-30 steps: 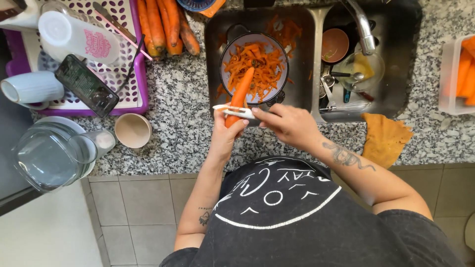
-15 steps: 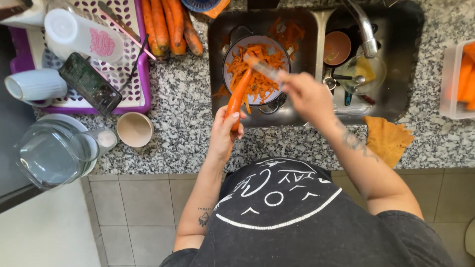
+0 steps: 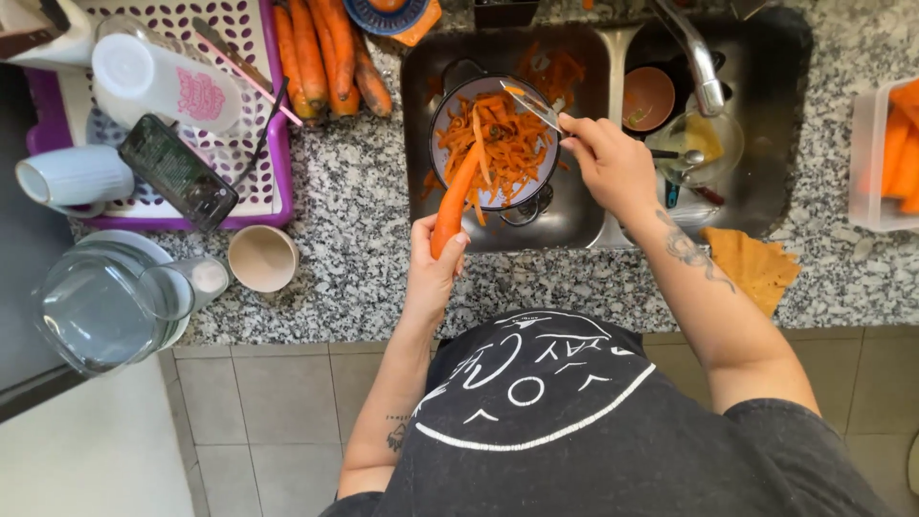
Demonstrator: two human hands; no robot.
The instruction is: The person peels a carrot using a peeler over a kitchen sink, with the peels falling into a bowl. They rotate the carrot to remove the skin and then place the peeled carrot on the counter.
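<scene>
The speckled granite counter (image 3: pixel 364 230) carries a purple tray (image 3: pixel 278 182), loose carrots (image 3: pixel 325 57), a beige cup (image 3: pixel 262 258), a glass jug (image 3: pixel 91 306), a yellow cloth (image 3: pixel 756 266); a sink (image 3: pixel 574 220) is set in it.

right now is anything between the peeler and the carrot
Nothing visible. The right hand holds the peeler over the bowl of peelings, just past the tip of the carrot in the left hand; only air separates them.

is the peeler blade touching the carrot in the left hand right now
Apart. The head view shows the peeler in the right hand lifted over the bowl of peelings, with a clear gap to the carrot in the left hand.
</scene>
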